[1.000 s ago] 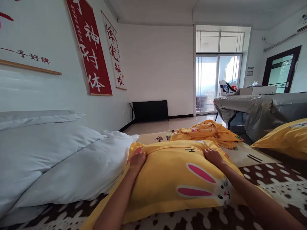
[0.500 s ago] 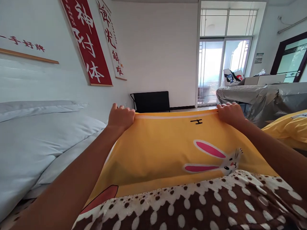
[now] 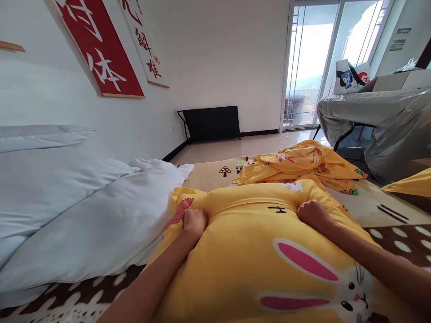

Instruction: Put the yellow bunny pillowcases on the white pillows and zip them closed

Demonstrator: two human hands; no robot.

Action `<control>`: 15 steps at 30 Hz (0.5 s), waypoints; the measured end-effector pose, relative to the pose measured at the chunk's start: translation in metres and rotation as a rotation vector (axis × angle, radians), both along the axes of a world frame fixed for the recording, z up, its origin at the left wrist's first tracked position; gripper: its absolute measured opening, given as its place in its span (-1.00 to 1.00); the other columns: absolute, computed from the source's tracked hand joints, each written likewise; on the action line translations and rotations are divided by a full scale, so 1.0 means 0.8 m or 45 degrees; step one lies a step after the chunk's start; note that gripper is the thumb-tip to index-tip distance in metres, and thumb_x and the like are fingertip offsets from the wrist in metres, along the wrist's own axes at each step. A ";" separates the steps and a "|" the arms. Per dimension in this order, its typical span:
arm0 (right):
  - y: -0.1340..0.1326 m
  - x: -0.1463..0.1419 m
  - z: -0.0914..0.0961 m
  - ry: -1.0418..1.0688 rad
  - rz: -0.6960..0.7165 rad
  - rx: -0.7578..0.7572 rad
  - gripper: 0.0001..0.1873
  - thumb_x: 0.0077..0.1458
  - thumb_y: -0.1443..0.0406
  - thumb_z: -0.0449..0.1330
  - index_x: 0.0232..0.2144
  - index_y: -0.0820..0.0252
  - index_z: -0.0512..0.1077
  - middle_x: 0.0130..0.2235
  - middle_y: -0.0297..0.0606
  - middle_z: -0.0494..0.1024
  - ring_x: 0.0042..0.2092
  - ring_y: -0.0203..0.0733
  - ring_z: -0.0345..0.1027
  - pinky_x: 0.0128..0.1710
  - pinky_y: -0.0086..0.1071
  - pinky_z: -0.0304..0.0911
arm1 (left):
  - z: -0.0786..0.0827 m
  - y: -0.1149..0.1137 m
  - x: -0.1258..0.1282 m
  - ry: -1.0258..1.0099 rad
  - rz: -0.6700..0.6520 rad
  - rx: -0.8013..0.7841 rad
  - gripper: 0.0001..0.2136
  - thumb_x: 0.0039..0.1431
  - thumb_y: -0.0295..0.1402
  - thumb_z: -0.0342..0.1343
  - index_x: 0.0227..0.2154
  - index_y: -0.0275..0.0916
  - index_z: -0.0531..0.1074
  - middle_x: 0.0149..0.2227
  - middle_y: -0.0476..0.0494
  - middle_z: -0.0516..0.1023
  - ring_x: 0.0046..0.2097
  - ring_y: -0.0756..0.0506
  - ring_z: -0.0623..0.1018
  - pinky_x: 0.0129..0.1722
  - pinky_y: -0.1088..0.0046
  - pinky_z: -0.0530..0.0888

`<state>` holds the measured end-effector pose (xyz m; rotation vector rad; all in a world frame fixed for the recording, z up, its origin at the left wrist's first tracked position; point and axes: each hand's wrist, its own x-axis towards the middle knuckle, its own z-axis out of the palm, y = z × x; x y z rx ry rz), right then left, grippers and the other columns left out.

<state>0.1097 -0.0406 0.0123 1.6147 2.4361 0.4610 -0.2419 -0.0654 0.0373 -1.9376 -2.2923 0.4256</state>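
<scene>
A yellow pillowcase [image 3: 235, 251] with a white rabbit print and pink ears lies before me, puffed out like a filled pillow. Its filling is hidden. My left hand [image 3: 195, 222] is closed in a fist on the cloth at the far left, beside a printed carrot. On the far right side, near a black H-shaped mark, my right hand [image 3: 313, 213] also grips the fabric. A seam-like fold runs between the two fists, and the cloth dips at each. Both forearms lie along the pillowcase's sides.
White pillows [image 3: 87, 224] are piled along the left wall. Crumpled yellow bedding [image 3: 296, 161] lies beyond on the beige and brown dotted sheet [image 3: 400, 242]. A black folded frame [image 3: 212, 123] leans on the far wall; a plastic-covered table [image 3: 377, 107] stands right.
Both hands have come down with the pillowcase, which was stretched up like a screen and now lies bulging on the bed. The view has tilted down, revealing the crumpled yellow bedding behind.
</scene>
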 end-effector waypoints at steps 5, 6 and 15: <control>0.001 -0.015 -0.036 -0.066 -0.116 0.037 -0.63 0.03 0.58 -0.11 -0.45 0.46 0.51 -0.47 0.19 0.51 -0.47 0.07 0.42 -0.52 -0.23 0.12 | -0.019 0.014 0.009 0.187 0.090 -0.166 -0.82 0.22 -0.38 0.03 -0.41 -0.36 0.46 -0.39 -0.09 0.54 -0.28 -0.06 0.54 -0.20 0.26 0.47; 0.000 -0.016 -0.039 -0.085 -0.140 0.067 -0.61 0.03 0.59 -0.13 -0.45 0.47 0.50 -0.48 0.19 0.50 -0.48 0.07 0.40 -0.53 -0.23 0.11 | -0.020 0.015 0.011 0.198 0.088 -0.169 -0.82 0.22 -0.45 0.01 -0.43 -0.37 0.47 -0.42 -0.12 0.54 -0.30 -0.08 0.55 -0.23 0.25 0.46; -0.022 0.038 0.000 0.143 -0.020 0.068 -0.72 0.14 0.48 -0.07 -0.36 0.32 0.44 -0.37 0.03 0.53 -0.32 -0.01 0.44 -0.39 -0.28 0.16 | 0.019 -0.021 -0.018 -0.041 -0.160 -0.001 -0.71 0.00 -0.65 -0.13 -0.55 -0.39 0.51 -0.41 -0.41 0.57 -0.33 -0.29 0.56 -0.33 0.19 0.38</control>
